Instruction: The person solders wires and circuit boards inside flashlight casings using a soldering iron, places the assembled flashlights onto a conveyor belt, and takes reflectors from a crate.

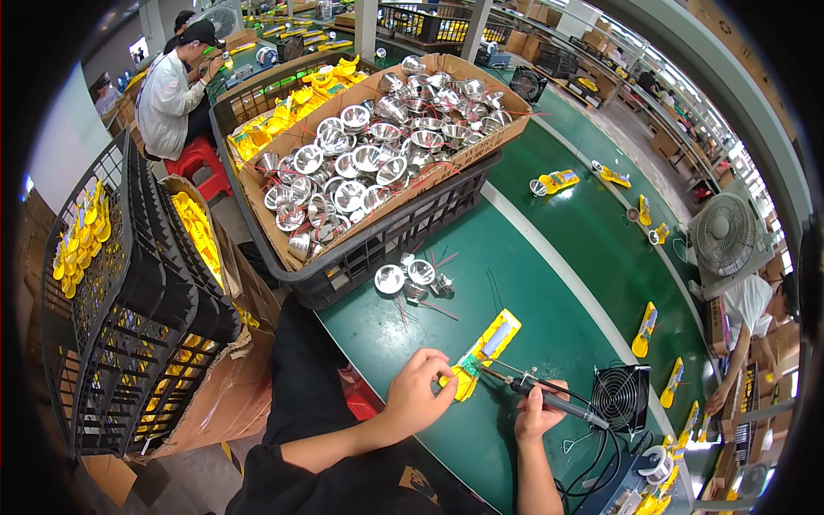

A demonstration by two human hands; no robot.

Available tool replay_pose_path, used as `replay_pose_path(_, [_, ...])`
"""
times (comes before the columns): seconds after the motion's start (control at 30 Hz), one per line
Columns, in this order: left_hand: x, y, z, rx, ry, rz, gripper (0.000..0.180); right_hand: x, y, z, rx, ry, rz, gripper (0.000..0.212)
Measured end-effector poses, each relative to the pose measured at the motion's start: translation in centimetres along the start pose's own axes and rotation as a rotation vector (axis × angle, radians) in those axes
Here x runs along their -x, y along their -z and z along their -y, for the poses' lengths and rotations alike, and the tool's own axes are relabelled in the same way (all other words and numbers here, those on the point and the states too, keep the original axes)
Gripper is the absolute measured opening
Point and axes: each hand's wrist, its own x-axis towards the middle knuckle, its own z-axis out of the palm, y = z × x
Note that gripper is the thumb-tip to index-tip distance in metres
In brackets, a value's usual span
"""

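A yellow plastic torch housing (510, 324) lies open on the green table, with a pale cylindrical cell (496, 339) and a small green circuit board (470, 364) inside. My left hand (417, 393) is closed at the housing's near left edge, thumb and fingertips pinched there; any wire between them is too small to make out. Wrapped in the fingers of my right hand (537, 417) is a soldering iron (562, 403), its tip at the circuit board. Thin solder wire seems to run beside the iron's tip. Several silver reflector cups (390, 279) with red leads lie beyond the housing.
A carton of reflectors (360, 163) rests on a black crate (386, 249) at the back left. More crates (172, 318) with yellow parts stand left. A small black fan (621, 396) sits right of the iron. Yellow torches ride the green conveyor (592, 227). Other people (172, 94) work nearby.
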Motion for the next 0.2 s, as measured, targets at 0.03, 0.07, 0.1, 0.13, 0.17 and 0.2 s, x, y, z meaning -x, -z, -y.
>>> replay_pose_path(0.03, [0.1,-0.08,0.03,-0.009,-0.053,-0.03,0.009,-0.05,-0.03,0.12,-0.01,-0.003,-0.009,0.014])
replay_pose_path(0.07, [0.21,-0.11,0.06,-0.017,-0.107,-0.061,0.01,-0.09,-0.06,0.18,-0.021,-0.006,-0.018,0.014])
replay_pose_path(0.1, [0.33,-0.11,-0.06,-0.017,-0.107,-0.057,0.01,-0.13,0.02,0.16,-0.019,-0.006,-0.021,0.014])
replay_pose_path(0.13, [0.49,-0.04,-0.3,-0.084,-0.162,-0.05,0.011,-0.16,0.1,0.11,-0.028,-0.01,-0.022,0.014])
replay_pose_path(0.17, [0.64,0.0,-0.39,-0.151,-0.218,-0.043,0.013,-0.19,0.19,0.02,-0.037,-0.013,-0.023,0.015])
replay_pose_path(0.2, [0.79,0.02,-0.11,-0.159,-0.224,-0.009,0.022,-0.11,0.21,0.03,-0.037,-0.015,-0.023,0.015])
